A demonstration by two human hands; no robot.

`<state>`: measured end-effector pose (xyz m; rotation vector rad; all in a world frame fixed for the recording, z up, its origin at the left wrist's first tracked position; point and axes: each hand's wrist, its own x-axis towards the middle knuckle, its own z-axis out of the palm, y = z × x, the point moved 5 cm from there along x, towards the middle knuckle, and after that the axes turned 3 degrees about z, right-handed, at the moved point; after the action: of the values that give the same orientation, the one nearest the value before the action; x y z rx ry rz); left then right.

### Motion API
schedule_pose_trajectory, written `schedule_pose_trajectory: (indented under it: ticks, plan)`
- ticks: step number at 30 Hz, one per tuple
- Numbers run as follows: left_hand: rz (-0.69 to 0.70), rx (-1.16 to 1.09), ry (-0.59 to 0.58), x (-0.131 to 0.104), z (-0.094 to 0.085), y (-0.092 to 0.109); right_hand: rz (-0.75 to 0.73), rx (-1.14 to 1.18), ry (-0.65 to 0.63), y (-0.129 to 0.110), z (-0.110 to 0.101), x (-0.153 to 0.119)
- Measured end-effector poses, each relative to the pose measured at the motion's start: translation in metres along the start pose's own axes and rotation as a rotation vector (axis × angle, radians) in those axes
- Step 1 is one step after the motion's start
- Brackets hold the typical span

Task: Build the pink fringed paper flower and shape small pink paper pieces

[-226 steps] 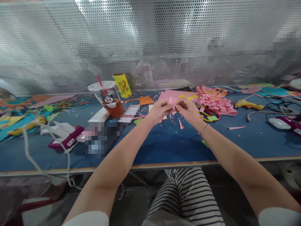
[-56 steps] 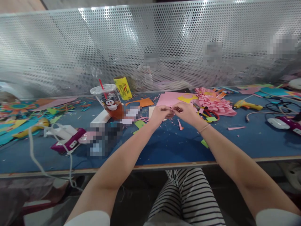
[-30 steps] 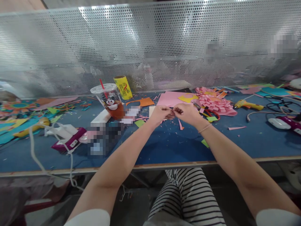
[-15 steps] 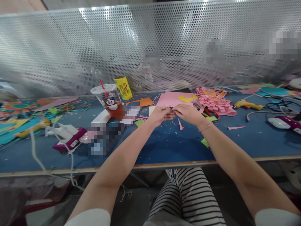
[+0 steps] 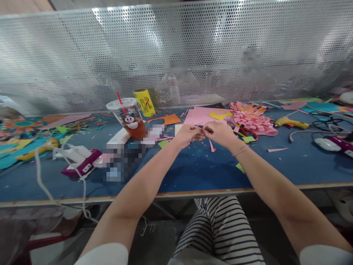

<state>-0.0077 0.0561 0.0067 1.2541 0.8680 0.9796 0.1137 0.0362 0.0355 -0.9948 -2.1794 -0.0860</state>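
My left hand [image 5: 190,134] and my right hand [image 5: 217,132] meet fingertip to fingertip above the blue table, each with its fingers pinched. Whatever lies between the fingertips is too small to make out. Just behind them lies a pink sheet [image 5: 194,115] with a yellow paper piece [image 5: 220,115] on it. Beside my right hand are red-handled scissors [image 5: 254,134] and a fringed pink paper bundle [image 5: 255,119]. A narrow pink strip [image 5: 211,145] lies below my fingers.
A drink cup [image 5: 132,121] stands left, near a yellow roll [image 5: 145,103]. Glue guns [image 5: 291,122] lie at both sides, with cords and purple power strips [image 5: 82,164]. A perforated metal screen [image 5: 176,48] rises behind. Green scraps [image 5: 239,168] lie near my right forearm.
The fingers of my right hand have shifted slightly at the fingertips, and its wrist has moved a little left. My left hand is almost in the same place.
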Motion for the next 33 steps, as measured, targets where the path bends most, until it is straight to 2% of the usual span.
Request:
schedule_pose_trajectory:
  ticks: [7, 12, 17, 23, 25, 29, 33]
  plan:
    - [-0.031, -0.124, 0.03, 0.005, -0.004, -0.005, -0.248, -0.164, -0.089, -0.007, -0.002, -0.003]
    - [-0.022, -0.171, 0.05, 0.009, -0.006, -0.008, -0.241, -0.033, -0.055, -0.005, -0.005, -0.003]
    - [0.015, -0.213, 0.041, 0.007, -0.006, -0.004, -0.122, 0.212, 0.002, 0.002, -0.007, -0.001]
    - [0.101, -0.172, -0.011, 0.003, -0.002, 0.005, 0.284, 0.722, 0.059, 0.024, 0.007, 0.004]
    - [0.156, -0.152, -0.019, 0.003, -0.002, 0.008, 0.363, 0.806, 0.068, 0.026, 0.013, 0.004]
    - [0.248, -0.116, 0.004, 0.004, -0.004, 0.01, 0.382, 0.763, 0.059, 0.024, 0.017, 0.003]
    - [0.241, -0.078, -0.018, 0.005, -0.002, 0.01, 0.355, 0.757, 0.08, 0.022, 0.015, 0.004]
